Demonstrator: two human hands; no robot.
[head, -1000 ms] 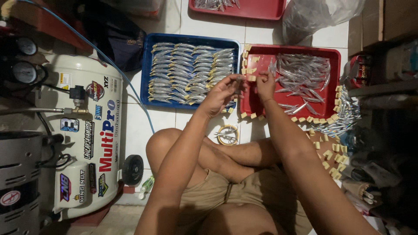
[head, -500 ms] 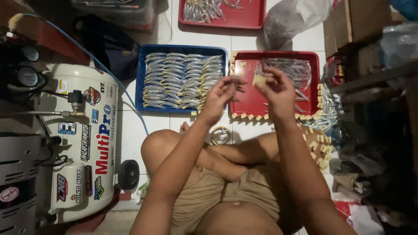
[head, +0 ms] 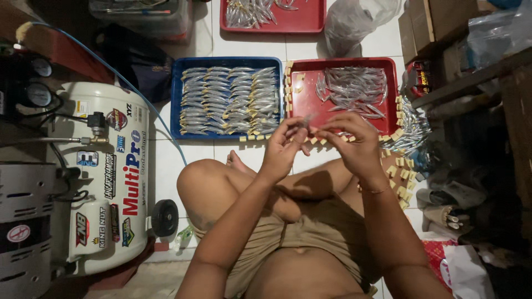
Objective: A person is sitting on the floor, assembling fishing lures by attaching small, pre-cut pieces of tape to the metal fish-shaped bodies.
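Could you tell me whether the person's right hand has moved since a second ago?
Yes. The right hand has drawn back toward the body: earlier over the red plastic tray, now at its near edge.

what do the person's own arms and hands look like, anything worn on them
Both arms are bare from shoulder to fingertip, with no sleeves and no gloves. The left hand shows no ring or band that can be made out. The right hand has a thin string-like bracelet around its wrist. No watch shows on either arm.
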